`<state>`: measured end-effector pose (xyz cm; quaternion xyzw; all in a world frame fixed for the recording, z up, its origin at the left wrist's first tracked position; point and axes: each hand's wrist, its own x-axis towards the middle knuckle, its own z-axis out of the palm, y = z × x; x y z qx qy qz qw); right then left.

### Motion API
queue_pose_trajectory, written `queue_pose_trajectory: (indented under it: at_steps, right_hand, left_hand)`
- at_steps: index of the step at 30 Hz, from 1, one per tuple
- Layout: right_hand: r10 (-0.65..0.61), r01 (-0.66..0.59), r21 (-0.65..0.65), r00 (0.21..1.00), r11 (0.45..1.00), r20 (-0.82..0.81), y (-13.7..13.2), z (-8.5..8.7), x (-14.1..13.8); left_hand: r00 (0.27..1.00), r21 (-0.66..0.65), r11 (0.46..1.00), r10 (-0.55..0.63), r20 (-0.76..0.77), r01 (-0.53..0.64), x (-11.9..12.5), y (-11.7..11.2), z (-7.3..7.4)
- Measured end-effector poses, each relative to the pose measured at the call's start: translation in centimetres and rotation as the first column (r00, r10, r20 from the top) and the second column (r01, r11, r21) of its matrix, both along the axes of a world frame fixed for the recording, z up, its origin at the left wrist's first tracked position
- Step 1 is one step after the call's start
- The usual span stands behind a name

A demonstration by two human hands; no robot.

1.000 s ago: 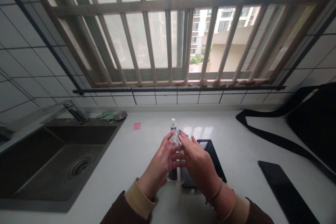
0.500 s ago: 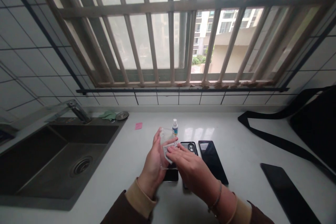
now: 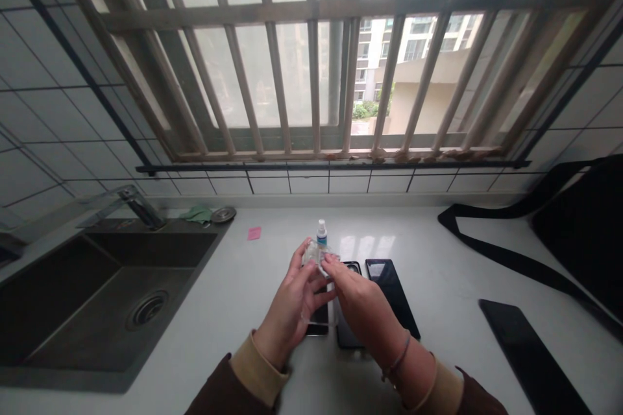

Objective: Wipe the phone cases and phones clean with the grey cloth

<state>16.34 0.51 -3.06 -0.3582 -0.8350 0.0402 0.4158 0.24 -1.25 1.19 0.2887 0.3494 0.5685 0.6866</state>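
Observation:
My left hand (image 3: pixel 289 308) grips a clear plastic phone case (image 3: pixel 311 251), its fingers curled around the sides. The fingers of my right hand (image 3: pixel 367 305) press a small whitish cloth (image 3: pixel 325 268) against the upper part of the case. Just beyond stands a small white-capped spray bottle (image 3: pixel 322 232). Below the hands lie a dark phone (image 3: pixel 317 330) and a black phone case (image 3: pixel 349 336) with a camera cutout, both partly covered by my hands. To their right is a larger flat black device (image 3: pixel 393 295).
At the left is a dark sink (image 3: pixel 185 298) with a faucet (image 3: pixel 141 207). A green cloth (image 3: pixel 197 214), a metal drain cover (image 3: pixel 224 214) and a pink sticky note (image 3: pixel 254 233) sit near it. On the right are a black slab (image 3: pixel 530 353) and a black bag (image 3: pixel 579 220) with its strap.
My left hand has tilted the clear case, so less of its face shows. The right hand with the cloth has moved to the case's upper end, uncovering more of the black case below.

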Motion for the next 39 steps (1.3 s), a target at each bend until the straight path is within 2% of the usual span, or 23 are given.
queue_pose_trajectory:
  at_steps: [3,5,8,10,11,13,17,20,22,25,27,30,35,39]
  right_hand:
    - [0.138,-0.136,-0.049,0.990,0.989,0.031,-0.3,0.2,-0.4]
    - [0.243,-0.241,-0.082,0.970,0.967,0.018,-0.9,0.9,-0.5]
    - [0.409,-0.412,-0.127,0.911,0.902,-0.047,-1.8,2.2,-0.6]
    - [0.470,-0.480,-0.143,0.877,0.866,-0.100,-2.3,2.8,-0.6]
    - [0.471,-0.485,-0.140,0.874,0.863,-0.118,-2.4,2.9,-0.7]
    - [0.422,-0.435,-0.111,0.898,0.893,-0.124,-2.2,2.7,-0.7]
    - [0.237,-0.239,-0.051,0.971,0.970,-0.039,-1.2,1.3,-0.8]
    - [0.194,-0.194,-0.009,0.981,0.981,-0.011,-0.9,0.8,-0.8]
    - [0.267,-0.267,0.010,0.964,0.964,-0.010,-1.2,1.1,-0.9]
    - [0.396,-0.396,0.002,0.918,0.918,0.005,-2.0,1.7,-1.1]
    - [0.423,-0.424,0.004,0.906,0.906,0.025,-2.3,2.0,-1.2]
    - [0.397,-0.400,0.037,0.915,0.916,0.070,-1.9,2.0,-1.0]
    - [0.292,-0.304,0.073,0.946,0.950,0.140,-1.2,2.1,-0.5]
    - [0.308,-0.312,0.056,0.949,0.948,0.068,-1.4,2.3,-0.6]
  left_hand:
    - [0.974,0.009,0.975,0.221,0.039,-0.222,-0.4,0.8,-0.6]
    - [0.944,-0.015,0.946,0.323,0.063,-0.323,-0.7,1.3,-0.9]
    - [0.902,-0.104,0.901,0.428,0.054,-0.421,-1.2,1.7,-0.7]
    - [0.890,-0.157,0.884,0.453,0.051,-0.441,-1.4,1.8,-0.4]
    - [0.890,-0.170,0.884,0.451,0.062,-0.436,-1.5,1.7,-0.2]
    - [0.909,-0.175,0.906,0.406,0.095,-0.386,-1.3,1.6,0.0]
    - [0.966,-0.135,0.971,0.215,0.141,-0.196,-0.3,1.0,0.0]
    - [0.980,-0.091,0.985,0.155,0.128,-0.144,0.4,0.6,-0.2]
    - [0.976,-0.084,0.978,0.199,0.089,-0.191,0.4,0.6,-0.2]
    - [0.941,-0.162,0.934,0.332,0.057,-0.319,-0.4,0.9,0.0]
    - [0.906,-0.217,0.895,0.416,0.083,-0.391,-1.0,1.3,0.1]
    - [0.844,-0.230,0.852,0.511,0.166,-0.471,-1.5,1.6,0.2]
    - [0.869,-0.243,0.893,0.433,0.239,-0.378,-1.5,1.6,0.2]
    - [0.874,-0.233,0.907,0.407,0.265,-0.351,-1.6,1.7,0.3]
